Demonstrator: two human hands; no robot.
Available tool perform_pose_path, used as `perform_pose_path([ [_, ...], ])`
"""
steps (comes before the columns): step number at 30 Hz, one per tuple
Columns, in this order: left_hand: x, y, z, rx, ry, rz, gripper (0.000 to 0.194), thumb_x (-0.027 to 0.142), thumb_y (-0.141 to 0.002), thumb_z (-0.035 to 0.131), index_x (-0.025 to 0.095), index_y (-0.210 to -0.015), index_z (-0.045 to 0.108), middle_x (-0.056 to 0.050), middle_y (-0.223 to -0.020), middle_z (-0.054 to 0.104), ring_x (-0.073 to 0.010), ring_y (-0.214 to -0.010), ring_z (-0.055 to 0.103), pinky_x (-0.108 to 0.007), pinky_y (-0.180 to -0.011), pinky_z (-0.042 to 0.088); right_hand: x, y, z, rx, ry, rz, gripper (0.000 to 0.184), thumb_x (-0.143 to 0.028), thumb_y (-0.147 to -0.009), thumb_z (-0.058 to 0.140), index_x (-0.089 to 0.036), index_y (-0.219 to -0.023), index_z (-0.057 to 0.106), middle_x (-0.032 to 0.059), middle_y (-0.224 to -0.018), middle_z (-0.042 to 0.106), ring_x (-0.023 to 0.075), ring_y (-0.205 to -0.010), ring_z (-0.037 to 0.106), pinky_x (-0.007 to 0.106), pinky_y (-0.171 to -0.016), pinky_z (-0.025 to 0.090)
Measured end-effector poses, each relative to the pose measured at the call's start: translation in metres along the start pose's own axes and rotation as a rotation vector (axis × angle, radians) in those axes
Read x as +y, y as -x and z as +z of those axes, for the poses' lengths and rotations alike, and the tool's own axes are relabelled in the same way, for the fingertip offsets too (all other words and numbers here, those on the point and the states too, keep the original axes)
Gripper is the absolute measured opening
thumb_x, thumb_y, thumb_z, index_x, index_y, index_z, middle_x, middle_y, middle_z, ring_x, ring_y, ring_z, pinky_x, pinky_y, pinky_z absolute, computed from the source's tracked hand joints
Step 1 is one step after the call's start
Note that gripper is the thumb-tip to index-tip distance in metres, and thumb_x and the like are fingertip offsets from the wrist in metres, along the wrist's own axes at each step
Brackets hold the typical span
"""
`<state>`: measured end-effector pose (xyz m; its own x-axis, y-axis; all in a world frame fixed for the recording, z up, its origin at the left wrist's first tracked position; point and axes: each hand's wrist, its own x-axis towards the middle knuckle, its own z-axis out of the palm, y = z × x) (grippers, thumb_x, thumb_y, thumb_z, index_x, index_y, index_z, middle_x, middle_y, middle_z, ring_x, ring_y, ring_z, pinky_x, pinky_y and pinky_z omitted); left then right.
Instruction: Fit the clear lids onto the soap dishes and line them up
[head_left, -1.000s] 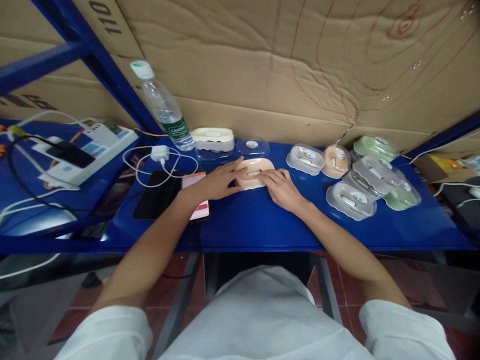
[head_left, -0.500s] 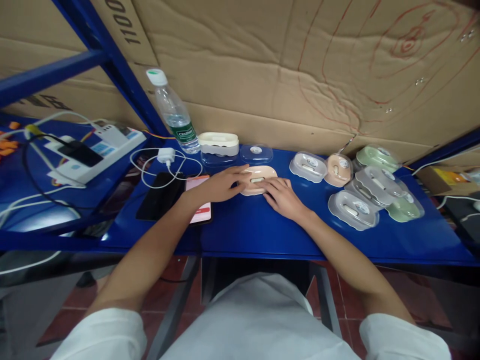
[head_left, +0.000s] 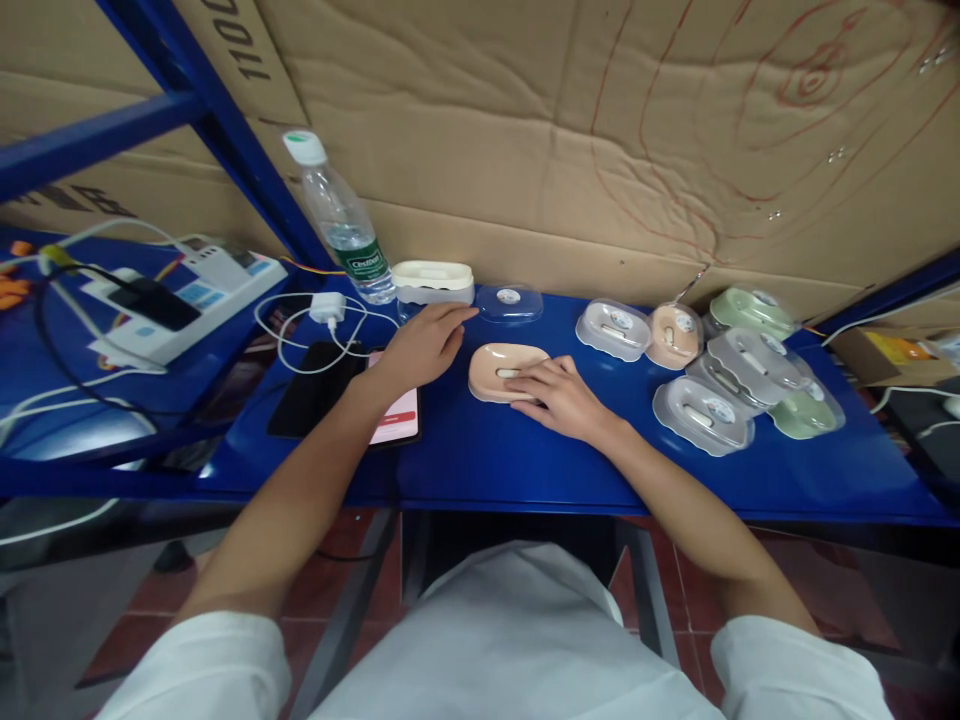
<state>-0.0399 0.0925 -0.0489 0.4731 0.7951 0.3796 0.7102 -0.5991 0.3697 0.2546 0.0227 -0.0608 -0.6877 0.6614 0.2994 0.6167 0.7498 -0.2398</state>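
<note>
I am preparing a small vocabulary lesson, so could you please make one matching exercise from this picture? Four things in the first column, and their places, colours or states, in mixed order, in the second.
Things
1. Peach dish
2. Bottle
3. Phone
4. Clear lid

Descriptions
A. has a white cap and a green label
B. lies flat, directly behind the dish
C. has the right hand at its right end
D. shows a lit pink screen

Right pairs: 1-C, 2-A, 3-D, 4-B
</note>
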Motion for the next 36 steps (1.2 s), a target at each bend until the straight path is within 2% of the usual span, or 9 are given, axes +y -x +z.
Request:
perform_pose_path([
  [6, 0.003, -0.013, 0.014, -0.087, -0.061, 0.042, 0.050, 0.020, -0.106, 0.039, 0.017, -0.148, 0.066, -0.016, -0.152, 0.068, -0.0316, -0.142, 0.063, -0.054, -0.123, 0.051, -0.002, -0.001, 0.001, 0.034, -0.027, -0.038, 0.030, -0.044, -0.110, 0.068, -0.024, -0.129, 0.078, 0.0114, -0.139, 0.077, 0.0275, -0.128, 0.069, 0.042, -0.101, 0.038],
  [9, 0.014, -0.040, 0.024, -0.155, -0.101, 0.081, 0.053, 0.011, -0.100, 0.042, 0.015, -0.147, 0.066, -0.018, -0.157, 0.063, -0.0324, -0.149, 0.057, -0.053, -0.127, 0.045, -0.003, -0.003, -0.003, 0.016, -0.033, -0.045, 0.033, -0.047, -0.110, 0.067, -0.023, -0.132, 0.077, 0.0119, -0.135, 0.079, 0.0279, -0.129, 0.069, 0.042, -0.100, 0.038],
  [12, 0.025, -0.072, 0.032, -0.211, -0.144, 0.094, 0.057, 0.012, -0.101, 0.046, 0.013, -0.158, 0.056, -0.020, -0.169, 0.050, -0.0339, -0.159, 0.045, -0.054, -0.131, 0.038, -0.003, -0.004, -0.006, 0.015, -0.048, -0.056, 0.036, -0.050, -0.109, 0.068, -0.022, -0.130, 0.077, 0.0120, -0.132, 0.080, 0.0280, -0.130, 0.069, 0.042, -0.101, 0.037],
  [14, 0.030, -0.087, 0.036, -0.266, -0.171, 0.079, 0.056, 0.016, -0.100, 0.054, 0.013, -0.157, 0.056, -0.023, -0.163, 0.054, -0.0376, -0.154, 0.051, -0.056, -0.126, 0.044, -0.003, -0.003, -0.007, 0.008, -0.058, -0.051, 0.035, -0.049, -0.108, 0.069, -0.021, -0.129, 0.077, 0.0123, -0.132, 0.079, 0.0285, -0.130, 0.069, 0.043, -0.103, 0.037],
  [17, 0.035, -0.096, 0.039, -0.332, -0.195, 0.059, 0.054, 0.018, -0.092, 0.069, 0.018, -0.146, 0.066, -0.020, -0.148, 0.064, -0.0388, -0.142, 0.060, -0.055, -0.118, 0.049, 0.000, -0.002, -0.006, -0.009, -0.077, -0.037, 0.029, -0.042, -0.107, 0.074, -0.022, -0.128, 0.077, 0.0124, -0.135, 0.078, 0.0286, -0.131, 0.068, 0.043, -0.104, 0.037],
  [23, 0.038, -0.094, 0.039, -0.358, -0.118, 0.005, 0.063, 0.028, -0.085, 0.081, 0.023, -0.145, 0.064, -0.018, -0.153, 0.059, -0.0374, -0.137, 0.063, -0.053, -0.113, 0.052, 0.002, 0.000, -0.003, -0.021, -0.080, -0.047, 0.025, -0.037, -0.106, 0.075, -0.022, -0.126, 0.077, 0.0123, -0.132, 0.078, 0.0290, -0.131, 0.068, 0.043, -0.104, 0.038],
  [28, 0.031, -0.092, 0.010, -0.368, 0.080, 0.036, 0.045, 0.040, -0.091, 0.075, 0.024, -0.132, 0.067, -0.009, -0.133, 0.075, -0.0276, -0.122, 0.072, -0.042, -0.107, 0.056, -0.001, 0.000, -0.003, -0.026, -0.064, -0.047, 0.028, -0.036, -0.109, 0.070, -0.022, -0.133, 0.072, 0.0128, -0.135, 0.077, 0.0293, -0.132, 0.066, 0.044, -0.106, 0.039],
  [32, 0.028, -0.061, -0.011, -0.346, 0.234, 0.078, 0.044, 0.048, -0.097, 0.064, 0.021, -0.132, 0.064, -0.011, -0.132, 0.076, -0.0242, -0.116, 0.075, -0.037, -0.099, 0.059, -0.005, 0.001, -0.007, 0.076, 0.073, 0.044, 0.040, -0.031, -0.105, 0.072, -0.019, -0.143, 0.065, 0.0173, -0.139, 0.072, 0.0345, -0.134, 0.063, 0.052, -0.114, 0.037],
  [36, 0.036, -0.023, -0.005, -0.315, 0.311, 0.167, 0.045, 0.035, -0.088, 0.071, 0.024, -0.132, 0.066, -0.010, -0.141, 0.071, -0.0281, -0.132, 0.068, -0.045, -0.113, 0.054, 0.002, 0.003, -0.007, 0.143, 0.166, 0.149, 0.065, -0.036, -0.100, 0.078, -0.020, -0.157, 0.054, 0.0214, -0.163, 0.055, 0.0417, -0.154, 0.047, 0.065, -0.128, 0.027],
])
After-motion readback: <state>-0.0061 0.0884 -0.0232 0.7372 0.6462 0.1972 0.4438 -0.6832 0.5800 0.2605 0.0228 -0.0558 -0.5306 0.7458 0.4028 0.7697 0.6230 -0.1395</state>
